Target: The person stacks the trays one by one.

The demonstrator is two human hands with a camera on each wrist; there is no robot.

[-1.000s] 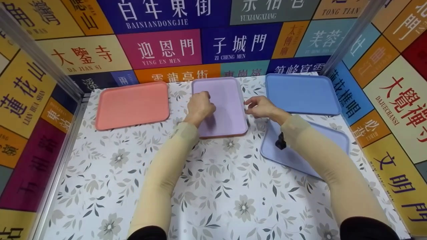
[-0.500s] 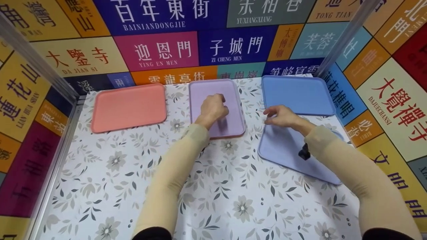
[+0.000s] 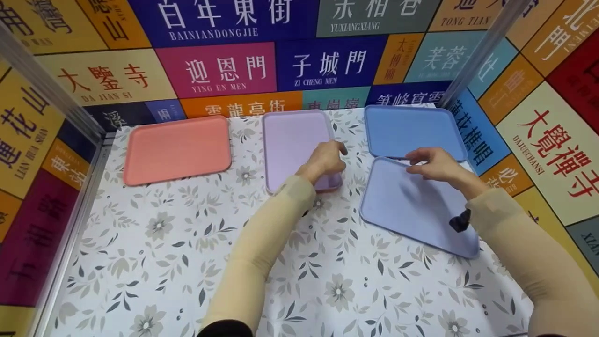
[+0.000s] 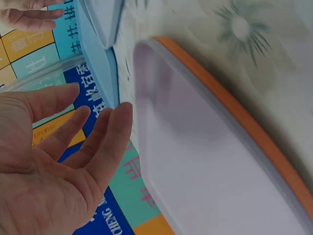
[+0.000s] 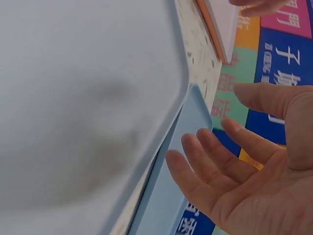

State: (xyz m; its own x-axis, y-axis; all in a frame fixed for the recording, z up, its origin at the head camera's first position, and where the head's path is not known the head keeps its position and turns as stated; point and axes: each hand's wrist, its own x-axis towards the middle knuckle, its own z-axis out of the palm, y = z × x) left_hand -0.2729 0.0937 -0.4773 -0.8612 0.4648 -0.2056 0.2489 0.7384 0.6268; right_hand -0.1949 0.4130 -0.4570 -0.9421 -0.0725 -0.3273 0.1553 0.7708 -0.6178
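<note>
Over the right front part of the lilac tray point(image 3: 295, 140) hovers my left hand point(image 3: 326, 158), fingers loosely bent and holding nothing. In the left wrist view an orange tray point(image 4: 234, 105) shows its edge beneath the lilac one. My right hand point(image 3: 435, 164) is above the back of the periwinkle tray point(image 3: 412, 206), its fingers relaxed and apart from it in the right wrist view. Behind that tray lies a blue tray point(image 3: 412, 131), close against its back edge. Neither palm has anything in it.
A coral tray point(image 3: 178, 150) lies at the back left of the flower-patterned table point(image 3: 187, 262). Panels printed with Chinese characters point(image 3: 215, 68) stand along the back and both sides. A small black object point(image 3: 460, 221) sits at my right wrist.
Both hands have moved to the right, the left across the lilac tray and the right from beside it to above the periwinkle tray. The trays keep their places; the view shifts slightly.
</note>
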